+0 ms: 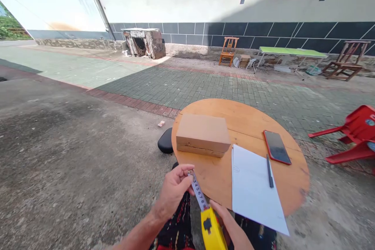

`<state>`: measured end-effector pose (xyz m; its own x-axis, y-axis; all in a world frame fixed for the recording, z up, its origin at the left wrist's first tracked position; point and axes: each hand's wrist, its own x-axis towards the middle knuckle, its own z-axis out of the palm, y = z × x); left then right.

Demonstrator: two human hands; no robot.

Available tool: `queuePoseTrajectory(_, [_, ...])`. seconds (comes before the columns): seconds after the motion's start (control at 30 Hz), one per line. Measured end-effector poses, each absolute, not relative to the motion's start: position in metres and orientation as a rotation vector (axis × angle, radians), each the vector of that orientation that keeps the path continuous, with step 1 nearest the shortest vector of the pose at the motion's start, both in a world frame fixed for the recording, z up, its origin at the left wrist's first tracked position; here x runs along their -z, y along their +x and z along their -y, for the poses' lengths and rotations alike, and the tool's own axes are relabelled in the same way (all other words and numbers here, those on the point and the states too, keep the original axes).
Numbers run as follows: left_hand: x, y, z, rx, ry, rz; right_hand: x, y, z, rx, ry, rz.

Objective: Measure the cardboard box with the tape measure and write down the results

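My left hand [175,191] pinches the metal end of a tape blade [199,193] near the front edge of a round wooden table [249,121]. My right hand [231,226] grips the yellow tape measure case [212,230] low in the view, over my lap. A short length of numbered blade is pulled out between the two hands. A brown cardboard box [202,134] lies on the table just beyond my left hand. To its right lie a white sheet of paper [254,189] hanging over the table edge, a black pen [269,170] on the sheet, and a red-edged phone [276,147].
A black round seat [165,141] shows behind the table's left edge. A red plastic chair [356,133] lies tipped at the right. By the far wall stand a wooden chair [228,50], a green folding table [290,52], another wooden chair [345,62] and a broken cabinet [145,42].
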<state>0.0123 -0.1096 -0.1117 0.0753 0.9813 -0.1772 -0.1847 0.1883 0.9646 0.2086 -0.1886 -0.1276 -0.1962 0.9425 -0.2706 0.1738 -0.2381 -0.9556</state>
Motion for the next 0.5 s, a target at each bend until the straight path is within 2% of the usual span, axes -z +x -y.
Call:
queuePoseTrajectory(0.2, [0.13,0.018,0.147,-0.947,1.286,-1.127,0.134,0.208,0.173,-1.386,-1.376,1.481])
queuePoseTrajectory(0.37, [0.148,-0.015,0.142,-0.975,1.277,-1.362,0.079,0.205,0.146,-1.013,-1.4,1.731])
queuePoseTrajectory(0.5, [0.169,-0.027,0.137,-0.97,1.305,-1.353,0.034,0.198,0.082,-0.738,-1.397,1.918])
